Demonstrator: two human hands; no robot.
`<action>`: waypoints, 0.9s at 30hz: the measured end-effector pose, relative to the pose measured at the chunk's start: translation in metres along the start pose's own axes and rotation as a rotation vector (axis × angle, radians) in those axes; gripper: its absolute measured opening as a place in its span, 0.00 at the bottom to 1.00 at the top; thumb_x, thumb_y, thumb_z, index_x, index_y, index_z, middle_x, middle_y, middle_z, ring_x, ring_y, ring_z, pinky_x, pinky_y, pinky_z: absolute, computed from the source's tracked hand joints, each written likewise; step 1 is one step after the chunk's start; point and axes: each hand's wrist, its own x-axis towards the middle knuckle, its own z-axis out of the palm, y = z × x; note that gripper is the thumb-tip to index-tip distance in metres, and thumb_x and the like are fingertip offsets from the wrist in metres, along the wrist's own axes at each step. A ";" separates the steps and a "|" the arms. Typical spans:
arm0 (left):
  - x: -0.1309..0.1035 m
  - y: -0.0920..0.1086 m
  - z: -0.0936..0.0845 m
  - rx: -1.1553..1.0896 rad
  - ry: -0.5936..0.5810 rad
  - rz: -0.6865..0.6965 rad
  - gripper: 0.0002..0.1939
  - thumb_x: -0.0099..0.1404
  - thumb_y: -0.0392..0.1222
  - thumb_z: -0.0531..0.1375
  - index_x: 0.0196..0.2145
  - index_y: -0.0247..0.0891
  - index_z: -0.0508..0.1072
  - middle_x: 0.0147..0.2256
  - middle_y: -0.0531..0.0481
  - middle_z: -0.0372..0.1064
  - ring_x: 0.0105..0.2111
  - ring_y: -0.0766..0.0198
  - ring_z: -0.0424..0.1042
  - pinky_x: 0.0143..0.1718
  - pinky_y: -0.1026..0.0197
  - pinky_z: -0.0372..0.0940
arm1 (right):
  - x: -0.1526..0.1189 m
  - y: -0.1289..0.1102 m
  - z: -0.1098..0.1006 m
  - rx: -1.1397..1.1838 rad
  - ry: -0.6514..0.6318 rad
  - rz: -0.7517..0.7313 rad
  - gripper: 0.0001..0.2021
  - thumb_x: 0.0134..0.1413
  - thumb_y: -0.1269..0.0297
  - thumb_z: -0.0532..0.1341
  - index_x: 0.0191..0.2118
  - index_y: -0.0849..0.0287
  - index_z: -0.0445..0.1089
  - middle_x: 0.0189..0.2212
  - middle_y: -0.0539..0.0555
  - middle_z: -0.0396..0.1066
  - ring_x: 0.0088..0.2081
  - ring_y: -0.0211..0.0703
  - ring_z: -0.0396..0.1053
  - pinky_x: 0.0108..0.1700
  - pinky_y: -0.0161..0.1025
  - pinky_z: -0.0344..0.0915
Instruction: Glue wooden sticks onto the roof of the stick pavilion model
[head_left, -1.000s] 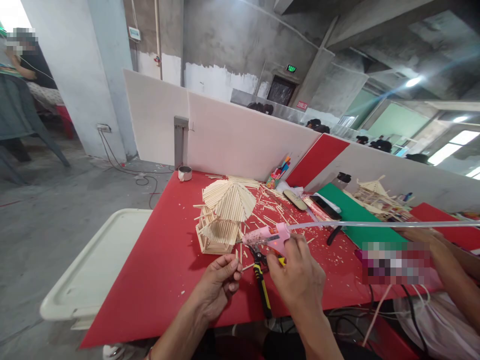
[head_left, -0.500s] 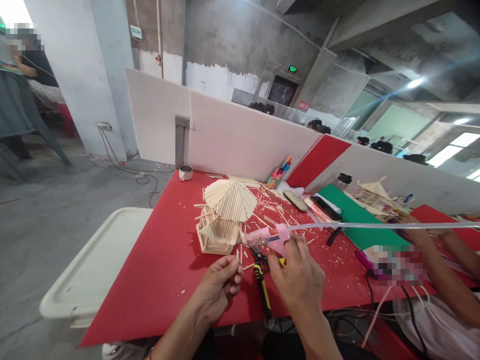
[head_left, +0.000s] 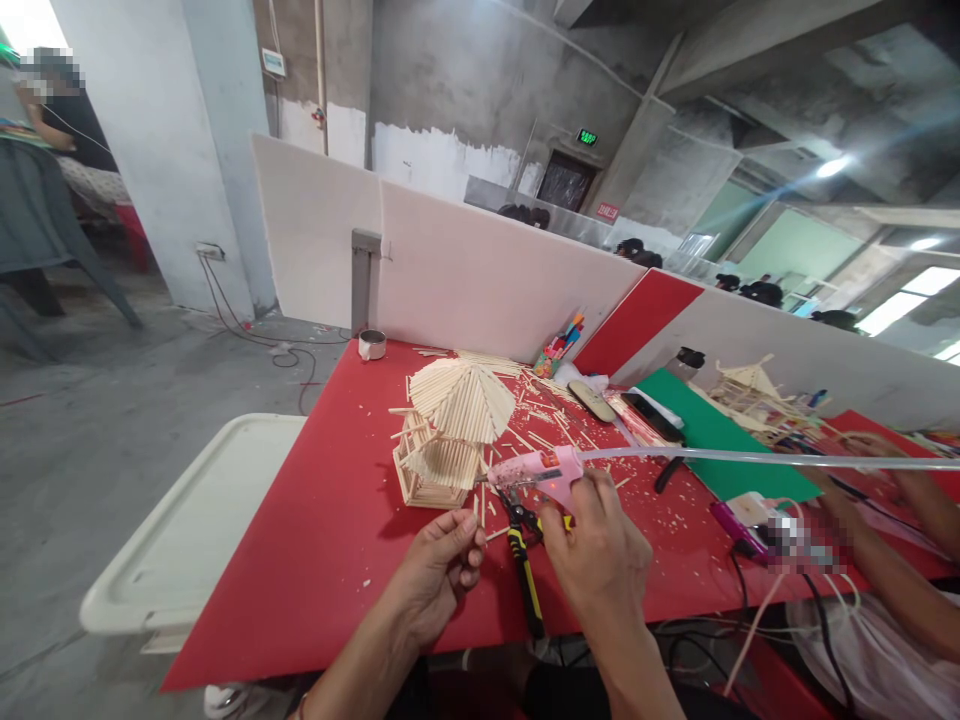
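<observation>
Here we go: a long white partition (head_left: 487, 270) runs along the back, and in front of it spreads the red table (head_left: 322, 570). Off to its left sits a pale plastic lid (head_left: 195, 530), lower than the tabletop. Over on the right, another person's arms (head_left: 870, 530) reach in beside a green sheet (head_left: 720, 450).

Centre stage, the little stick house (head_left: 461, 400) stands on the red table, its ribbed roof over an open frame of pale sticks. Now the hands! The right hand (head_left: 600, 540) is wrapped around the handle of a pink glue gun (head_left: 536, 475), a long clear glue rod (head_left: 712, 457) trailing from its back end. The nozzle points left, right at the lower edge of the house; whether it touches, I cannot tell. And the left hand (head_left: 439, 575), just in front of the house, has thumb and fingertips pressed together, pinching a short stick (head_left: 475, 513).

Between the hands lie black-and-yellow pliers (head_left: 525, 580), handle towards the wearer. Farther back, a cup of pens (head_left: 545, 362) stands near the partition, a dark phone (head_left: 651, 412) rests by the green sheet, and a tape roll (head_left: 372, 345) holds the far left corner. Last and smallest, stick scraps (head_left: 547, 415) litter the tabletop.
</observation>
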 end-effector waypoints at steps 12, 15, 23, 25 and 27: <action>0.001 -0.003 -0.001 0.020 0.021 -0.008 0.18 0.42 0.42 0.74 0.24 0.33 0.69 0.20 0.53 0.66 0.18 0.75 0.59 0.16 0.72 0.48 | -0.001 0.002 -0.003 0.038 0.007 -0.017 0.13 0.60 0.63 0.49 0.41 0.62 0.68 0.38 0.58 0.71 0.33 0.41 0.69 0.30 0.34 0.60; 0.000 -0.003 -0.001 0.023 0.020 -0.007 0.18 0.42 0.41 0.74 0.24 0.33 0.69 0.20 0.53 0.66 0.18 0.75 0.59 0.17 0.72 0.48 | -0.002 0.001 -0.002 0.037 -0.002 -0.008 0.13 0.60 0.63 0.49 0.41 0.61 0.68 0.38 0.58 0.71 0.35 0.42 0.70 0.30 0.34 0.60; 0.002 -0.005 -0.002 0.019 0.023 -0.005 0.16 0.43 0.40 0.73 0.25 0.33 0.70 0.20 0.53 0.66 0.18 0.75 0.59 0.16 0.72 0.48 | -0.002 0.002 0.000 0.040 -0.012 0.007 0.13 0.61 0.62 0.49 0.41 0.61 0.68 0.38 0.58 0.71 0.35 0.41 0.70 0.30 0.34 0.60; 0.002 -0.005 -0.003 0.020 0.015 -0.001 0.15 0.45 0.40 0.72 0.24 0.33 0.69 0.21 0.53 0.66 0.18 0.75 0.59 0.16 0.72 0.48 | -0.002 0.002 0.001 0.039 -0.003 0.013 0.14 0.61 0.62 0.49 0.40 0.61 0.69 0.38 0.59 0.71 0.35 0.42 0.69 0.30 0.34 0.61; 0.003 -0.005 -0.003 0.016 0.011 -0.001 0.15 0.46 0.40 0.72 0.24 0.33 0.69 0.21 0.53 0.65 0.18 0.75 0.59 0.16 0.72 0.48 | -0.001 0.003 0.003 0.027 0.015 0.020 0.13 0.61 0.62 0.49 0.38 0.61 0.69 0.39 0.59 0.72 0.36 0.43 0.69 0.31 0.35 0.61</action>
